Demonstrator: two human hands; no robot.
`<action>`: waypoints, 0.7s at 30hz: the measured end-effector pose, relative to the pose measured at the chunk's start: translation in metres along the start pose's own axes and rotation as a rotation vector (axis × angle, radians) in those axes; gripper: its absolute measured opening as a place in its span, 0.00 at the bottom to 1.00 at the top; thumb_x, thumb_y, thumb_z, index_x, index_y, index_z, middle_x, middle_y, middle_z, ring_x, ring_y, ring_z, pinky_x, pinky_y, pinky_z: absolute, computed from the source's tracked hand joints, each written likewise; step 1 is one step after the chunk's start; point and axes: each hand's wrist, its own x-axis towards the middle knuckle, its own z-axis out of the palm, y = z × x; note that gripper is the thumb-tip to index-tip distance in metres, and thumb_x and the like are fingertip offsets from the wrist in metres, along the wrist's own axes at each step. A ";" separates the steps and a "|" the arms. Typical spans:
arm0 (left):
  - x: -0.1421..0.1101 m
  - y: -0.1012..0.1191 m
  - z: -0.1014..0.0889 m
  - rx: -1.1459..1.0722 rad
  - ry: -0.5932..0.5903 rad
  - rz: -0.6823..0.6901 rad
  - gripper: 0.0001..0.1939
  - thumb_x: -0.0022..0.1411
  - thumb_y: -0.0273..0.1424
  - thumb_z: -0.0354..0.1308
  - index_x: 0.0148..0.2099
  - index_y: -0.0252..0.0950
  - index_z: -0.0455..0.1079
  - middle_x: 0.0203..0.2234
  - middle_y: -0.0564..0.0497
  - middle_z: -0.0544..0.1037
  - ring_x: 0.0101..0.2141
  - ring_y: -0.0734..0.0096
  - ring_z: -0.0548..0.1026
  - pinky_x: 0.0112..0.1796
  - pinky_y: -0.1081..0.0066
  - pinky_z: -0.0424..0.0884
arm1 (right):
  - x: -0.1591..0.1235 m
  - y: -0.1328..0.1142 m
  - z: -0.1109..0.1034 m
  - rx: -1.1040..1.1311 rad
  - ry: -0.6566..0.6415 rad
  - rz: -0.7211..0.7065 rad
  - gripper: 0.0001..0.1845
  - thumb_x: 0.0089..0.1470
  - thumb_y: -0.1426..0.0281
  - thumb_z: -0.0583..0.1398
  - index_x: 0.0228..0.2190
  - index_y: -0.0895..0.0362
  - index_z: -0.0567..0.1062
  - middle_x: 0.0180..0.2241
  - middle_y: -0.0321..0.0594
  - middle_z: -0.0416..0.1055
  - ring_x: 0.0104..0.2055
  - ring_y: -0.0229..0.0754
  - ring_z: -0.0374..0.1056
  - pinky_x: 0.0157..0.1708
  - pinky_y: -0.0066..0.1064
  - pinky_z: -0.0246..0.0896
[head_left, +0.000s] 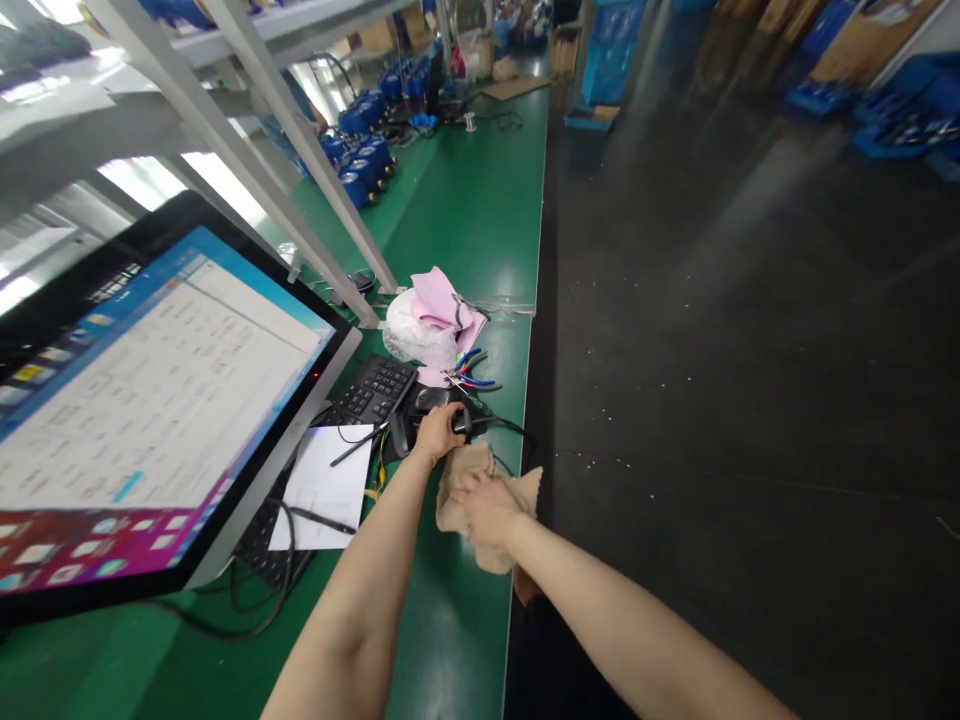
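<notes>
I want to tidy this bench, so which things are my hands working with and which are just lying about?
Seemingly in use:
tan cloth, under your right hand
black object, in your left hand

Apparently just lying about:
pliers
pink material
clear plastic
keyboard
white paper

The keyboard [377,388] lies right of the monitor [165,400], both on the workbench [480,235].

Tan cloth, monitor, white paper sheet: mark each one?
Tan cloth [466,462]: head view, the upper part, above the fingers.
Monitor [172,385]: head view, on the lit screen, near its middle.
White paper sheet [328,490]: head view, a bare patch between the two dark pen-like items.
</notes>
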 end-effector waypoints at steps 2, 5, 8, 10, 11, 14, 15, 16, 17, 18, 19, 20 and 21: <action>0.004 -0.004 -0.004 -0.035 0.011 -0.034 0.28 0.44 0.32 0.58 0.50 0.40 0.58 0.38 0.50 0.72 0.38 0.66 0.68 0.39 0.69 0.65 | -0.002 0.024 -0.015 0.072 0.032 0.209 0.28 0.39 0.66 0.60 0.46 0.50 0.63 0.51 0.42 0.56 0.49 0.50 0.54 0.43 0.40 0.57; 0.009 -0.006 -0.005 -0.040 0.011 -0.085 0.29 0.45 0.33 0.58 0.51 0.39 0.57 0.39 0.50 0.72 0.39 0.67 0.68 0.39 0.70 0.65 | -0.024 0.076 -0.033 0.149 0.053 0.584 0.27 0.42 0.69 0.57 0.48 0.52 0.63 0.52 0.45 0.58 0.48 0.50 0.57 0.44 0.41 0.56; 0.007 -0.002 -0.001 0.008 0.017 -0.119 0.29 0.46 0.33 0.57 0.52 0.37 0.57 0.40 0.46 0.70 0.41 0.63 0.68 0.41 0.66 0.64 | -0.067 0.139 -0.051 0.186 -0.003 0.912 0.18 0.43 0.68 0.56 0.37 0.64 0.72 0.40 0.61 0.67 0.42 0.57 0.63 0.40 0.47 0.57; 0.001 0.001 0.004 0.051 0.010 -0.110 0.28 0.46 0.31 0.56 0.52 0.36 0.57 0.41 0.44 0.70 0.43 0.58 0.66 0.43 0.62 0.63 | -0.103 0.177 -0.063 0.246 -0.018 1.038 0.18 0.41 0.66 0.57 0.33 0.66 0.73 0.37 0.63 0.69 0.41 0.60 0.64 0.39 0.50 0.58; -0.004 0.002 0.006 0.072 0.001 -0.092 0.28 0.45 0.30 0.57 0.51 0.36 0.58 0.41 0.44 0.69 0.44 0.57 0.66 0.44 0.60 0.62 | -0.121 0.193 -0.069 0.294 -0.004 1.027 0.18 0.41 0.66 0.56 0.35 0.63 0.73 0.38 0.57 0.70 0.41 0.56 0.66 0.39 0.46 0.59; -0.023 0.003 0.011 0.127 -0.019 -0.025 0.29 0.43 0.27 0.57 0.51 0.40 0.60 0.40 0.46 0.69 0.44 0.57 0.65 0.46 0.57 0.60 | -0.175 0.232 -0.076 0.488 0.152 0.964 0.19 0.46 0.66 0.51 0.41 0.56 0.70 0.39 0.44 0.72 0.40 0.43 0.68 0.39 0.34 0.62; -0.030 0.002 0.011 0.144 -0.015 -0.014 0.29 0.44 0.26 0.57 0.51 0.41 0.60 0.40 0.47 0.69 0.44 0.57 0.65 0.47 0.57 0.59 | -0.191 0.244 -0.075 0.543 0.225 1.020 0.19 0.45 0.64 0.52 0.39 0.58 0.71 0.38 0.47 0.72 0.38 0.45 0.69 0.38 0.35 0.62; -0.036 0.002 0.011 0.158 -0.008 -0.010 0.28 0.44 0.26 0.56 0.51 0.42 0.60 0.40 0.47 0.69 0.44 0.57 0.65 0.48 0.56 0.58 | -0.207 0.256 -0.073 0.541 0.268 1.108 0.19 0.42 0.62 0.55 0.36 0.59 0.72 0.36 0.52 0.72 0.36 0.49 0.69 0.37 0.39 0.62; -0.042 0.002 0.010 0.171 0.002 -0.013 0.27 0.45 0.26 0.55 0.51 0.43 0.60 0.39 0.48 0.69 0.44 0.57 0.64 0.48 0.56 0.57 | -0.221 0.268 -0.069 0.496 0.261 1.196 0.21 0.38 0.59 0.58 0.33 0.60 0.73 0.34 0.56 0.72 0.34 0.53 0.69 0.35 0.43 0.61; -0.048 0.004 0.008 0.182 0.016 -0.024 0.26 0.47 0.25 0.54 0.50 0.44 0.61 0.39 0.48 0.69 0.44 0.58 0.64 0.49 0.56 0.56 | -0.234 0.280 -0.066 0.464 0.269 1.228 0.21 0.37 0.58 0.58 0.32 0.59 0.74 0.34 0.58 0.72 0.32 0.55 0.69 0.34 0.45 0.60; -0.054 0.006 0.006 0.191 0.033 -0.041 0.25 0.48 0.24 0.53 0.50 0.44 0.61 0.39 0.48 0.69 0.45 0.58 0.64 0.50 0.55 0.55 | -0.245 0.290 -0.062 0.444 0.306 1.223 0.21 0.37 0.58 0.58 0.33 0.58 0.74 0.34 0.59 0.72 0.31 0.54 0.69 0.34 0.45 0.60; -0.061 0.009 0.004 0.199 0.054 -0.064 0.25 0.49 0.23 0.51 0.51 0.44 0.60 0.41 0.47 0.68 0.46 0.58 0.63 0.51 0.55 0.54 | -0.253 0.300 -0.059 0.418 0.359 1.213 0.22 0.36 0.58 0.58 0.33 0.58 0.74 0.34 0.59 0.72 0.30 0.54 0.68 0.33 0.45 0.60; -0.069 0.014 0.003 0.201 0.082 -0.094 0.26 0.49 0.23 0.51 0.52 0.43 0.59 0.43 0.46 0.67 0.47 0.58 0.62 0.52 0.54 0.53 | -0.259 0.307 -0.056 0.401 0.431 1.180 0.22 0.35 0.58 0.58 0.33 0.58 0.74 0.33 0.58 0.72 0.29 0.54 0.69 0.33 0.45 0.60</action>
